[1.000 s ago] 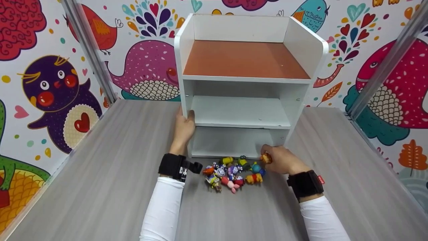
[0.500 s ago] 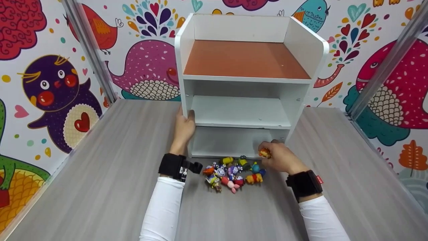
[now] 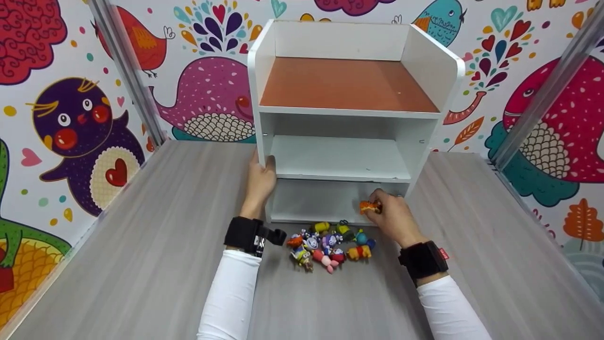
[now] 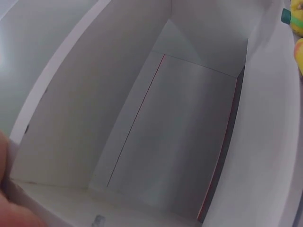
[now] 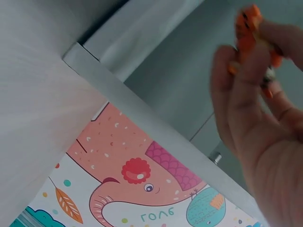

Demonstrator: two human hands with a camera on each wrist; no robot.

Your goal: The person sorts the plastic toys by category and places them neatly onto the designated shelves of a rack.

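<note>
My right hand (image 3: 393, 218) pinches a small orange toy figurine (image 3: 369, 207) at the right front of the bottom compartment of a white shelf unit (image 3: 349, 113). In the right wrist view the orange figurine (image 5: 247, 38) sits between thumb and fingers, partly covered by them. My left hand (image 3: 259, 184) grips the unit's left side panel, thumb at the front edge; its other fingers are mostly hidden behind the panel. On the table before the unit lies a cluster of small toy figurines, among them a pink one (image 3: 325, 260) and a yellow one with red (image 3: 359, 252).
The unit has a brown top shelf (image 3: 347, 85), a white middle shelf (image 3: 339, 156) and a bottom shelf (image 3: 321, 200). A grey wood-grain table (image 3: 155, 264) extends on both sides. Walls with cartoon animals (image 3: 207, 94) stand behind and beside it.
My right hand has moved up and slightly left with the orange figurine, from beside the cluster to the bottom compartment's front. My left hand stays on the side panel.
</note>
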